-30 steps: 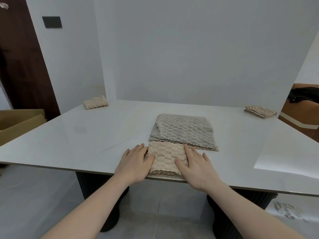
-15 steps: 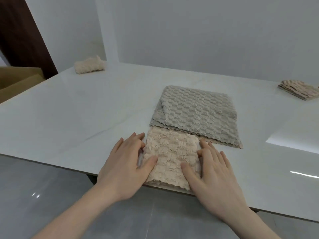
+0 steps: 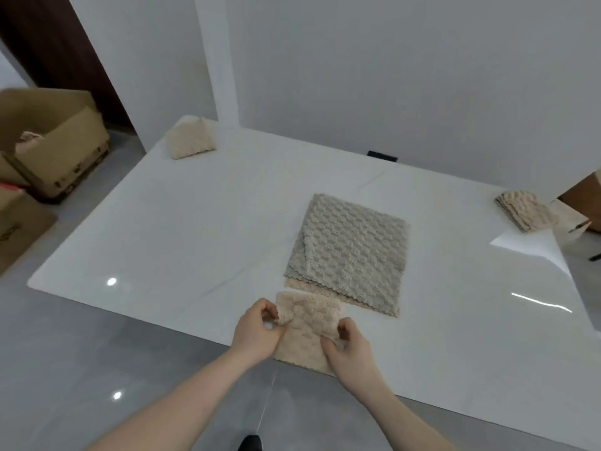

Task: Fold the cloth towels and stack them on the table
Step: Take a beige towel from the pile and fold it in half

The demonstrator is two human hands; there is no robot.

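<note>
A small folded beige cloth towel with a fluffy bubbled weave [image 3: 309,333] lies at the near edge of the glossy white surface [image 3: 162,242], its near hem reaching just past that edge. The left hand [image 3: 260,330] is at the towel's left side, thumb and fingers [image 3: 270,309] curled and pinching the cloth near its far left corner. The right hand [image 3: 346,345] is at the towel's right side, its fingers [image 3: 344,325] curled round a bunched bit of the right edge. Both forearms are bare and reach in from the near side.

Just beyond this towel, touching or nearly touching its far edge, a larger grey cloth towel of the same bubbled weave [image 3: 351,252] lies spread flat in a rough square, with one flap turned over near its left side. A strip of another beige cloth [image 3: 305,285] shows from under its near left edge (how much of it lies beneath cannot be told).

At the far left corner of the surface sits a folded beige towel bundle [image 3: 190,141], well apart from the hands. At the far right edge lies a flat stack of folded beige towels [image 3: 525,209].

To the left, on the grey tiled floor [image 3: 97,369], stands an open brown cardboard box [image 3: 61,144] with something pale showing inside. White walls [image 3: 390,66] rise behind the surface, and a dark wooden door [image 3: 58,43] stands at the far left.
</note>
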